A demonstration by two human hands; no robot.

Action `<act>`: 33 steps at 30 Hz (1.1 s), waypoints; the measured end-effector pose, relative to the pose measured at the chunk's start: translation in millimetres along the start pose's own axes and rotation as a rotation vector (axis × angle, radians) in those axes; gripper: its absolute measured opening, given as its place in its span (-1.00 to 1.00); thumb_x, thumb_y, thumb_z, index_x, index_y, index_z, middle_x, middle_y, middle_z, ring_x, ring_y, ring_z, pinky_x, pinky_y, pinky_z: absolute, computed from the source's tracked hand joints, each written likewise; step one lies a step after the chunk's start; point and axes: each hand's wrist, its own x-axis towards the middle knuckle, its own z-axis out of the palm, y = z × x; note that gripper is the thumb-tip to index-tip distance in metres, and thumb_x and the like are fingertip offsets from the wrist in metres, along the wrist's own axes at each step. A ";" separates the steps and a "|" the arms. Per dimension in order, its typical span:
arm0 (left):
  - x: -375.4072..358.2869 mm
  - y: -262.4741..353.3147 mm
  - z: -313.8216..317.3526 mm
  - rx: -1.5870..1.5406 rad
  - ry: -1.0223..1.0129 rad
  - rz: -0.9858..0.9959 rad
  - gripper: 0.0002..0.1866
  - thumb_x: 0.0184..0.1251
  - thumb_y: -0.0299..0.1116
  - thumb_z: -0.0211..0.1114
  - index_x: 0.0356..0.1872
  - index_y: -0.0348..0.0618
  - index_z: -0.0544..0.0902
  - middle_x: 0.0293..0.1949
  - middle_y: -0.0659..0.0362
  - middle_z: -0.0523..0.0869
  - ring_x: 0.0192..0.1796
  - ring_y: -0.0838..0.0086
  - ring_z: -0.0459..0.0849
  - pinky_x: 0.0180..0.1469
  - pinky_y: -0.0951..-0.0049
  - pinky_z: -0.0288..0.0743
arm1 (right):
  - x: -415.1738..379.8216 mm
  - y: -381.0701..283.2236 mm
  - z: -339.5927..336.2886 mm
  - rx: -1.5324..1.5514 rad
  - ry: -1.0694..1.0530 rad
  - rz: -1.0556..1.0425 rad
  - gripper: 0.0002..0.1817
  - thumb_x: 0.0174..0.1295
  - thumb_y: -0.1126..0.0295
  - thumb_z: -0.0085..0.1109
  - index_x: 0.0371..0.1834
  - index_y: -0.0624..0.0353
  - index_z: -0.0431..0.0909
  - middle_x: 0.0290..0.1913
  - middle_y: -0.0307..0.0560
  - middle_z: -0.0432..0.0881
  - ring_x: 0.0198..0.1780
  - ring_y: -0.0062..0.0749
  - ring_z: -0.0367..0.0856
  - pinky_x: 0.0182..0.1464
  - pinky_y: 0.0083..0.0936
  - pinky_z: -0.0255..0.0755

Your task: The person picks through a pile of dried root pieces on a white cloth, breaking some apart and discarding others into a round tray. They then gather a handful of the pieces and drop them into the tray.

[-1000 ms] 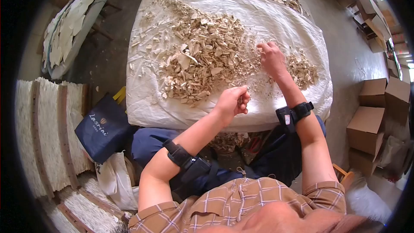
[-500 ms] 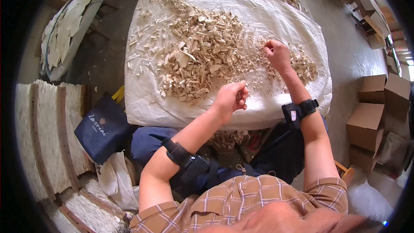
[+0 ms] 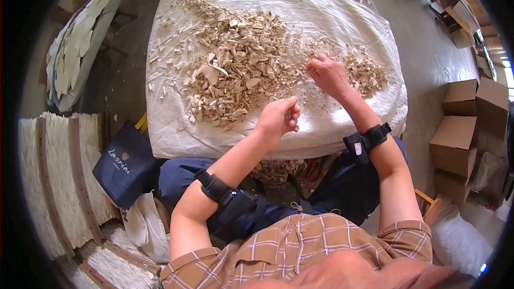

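Note:
A large pile of pale, broken flakes (image 3: 235, 59) covers the left and middle of a white cloth (image 3: 342, 150) on the table. My left hand (image 3: 278, 116) is just in front of the pile's near right edge, fingers curled in; what it holds, if anything, is hidden. My right hand (image 3: 327, 75) hovers over fine crumbs between the large pile and a smaller heap of flakes (image 3: 367, 72) on the right. Its thumb and fingers are pinched together, and anything between them is too small to name.
A dark blue bag (image 3: 124, 165) and a white cloth bag (image 3: 145, 225) stand at the left. Racks of pale sheets (image 3: 59, 171) and an oval tray of flat pieces (image 3: 80, 43) lie farther left. Cardboard boxes (image 3: 452, 136) are stacked at the right.
My right hand has moved left and a little down, toward the large pile. My left hand has shifted slightly left, still curled. The whole view has shifted a little.

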 end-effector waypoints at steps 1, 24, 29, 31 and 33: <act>0.6 0.3 0.9 -0.002 -0.006 0.003 -0.75 0.25 -0.24 0.00 -0.56 -0.12 0.41 -0.62 0.28 0.42 -0.63 0.62 0.35 -0.46 0.50 0.37 | -0.4 0.8 1.9 0.001 -0.001 0.003 -0.95 -0.02 0.37 0.08 -0.54 0.05 0.52 -0.44 -0.14 0.51 -0.44 -0.21 0.54 -0.40 -0.37 0.42; 1.7 5.5 3.9 0.008 -0.009 0.021 -0.75 0.25 -0.24 0.00 -0.55 -0.13 0.42 -0.62 0.28 0.42 -0.63 0.63 0.36 -0.47 0.51 0.40 | 18.8 20.3 -0.8 0.022 0.105 0.227 -0.90 0.05 0.35 0.05 -0.48 0.12 0.50 -0.40 -0.08 0.52 -0.39 -0.22 0.52 -0.33 -0.35 0.38; 0.9 5.3 2.9 0.003 -0.006 0.023 -0.76 0.25 -0.24 0.00 -0.55 -0.13 0.42 -0.62 0.28 0.43 -0.63 0.63 0.36 -0.47 0.51 0.40 | 16.9 15.5 7.6 -0.144 0.068 0.209 -0.89 0.07 0.32 0.02 -0.41 0.08 0.50 -0.34 -0.09 0.51 -0.38 -0.21 0.54 -0.35 -0.35 0.41; 1.8 6.3 2.2 0.009 -0.005 0.019 -0.76 0.25 -0.24 -0.01 -0.56 -0.12 0.42 -0.62 0.28 0.43 -0.64 0.63 0.36 -0.47 0.52 0.40 | 19.2 16.1 8.0 -0.150 -0.028 0.225 -0.87 0.09 0.31 0.00 -0.36 0.07 0.49 -0.30 -0.08 0.50 -0.38 -0.18 0.55 -0.36 -0.32 0.42; 1.1 7.3 2.2 0.005 -0.008 0.019 -0.75 0.25 -0.24 -0.01 -0.56 -0.12 0.41 -0.62 0.28 0.43 -0.64 0.63 0.36 -0.47 0.52 0.39 | 20.8 19.1 9.5 -0.162 -0.038 0.236 -0.87 0.08 0.32 0.00 -0.37 0.09 0.49 -0.31 -0.07 0.50 -0.39 -0.18 0.55 -0.37 -0.31 0.41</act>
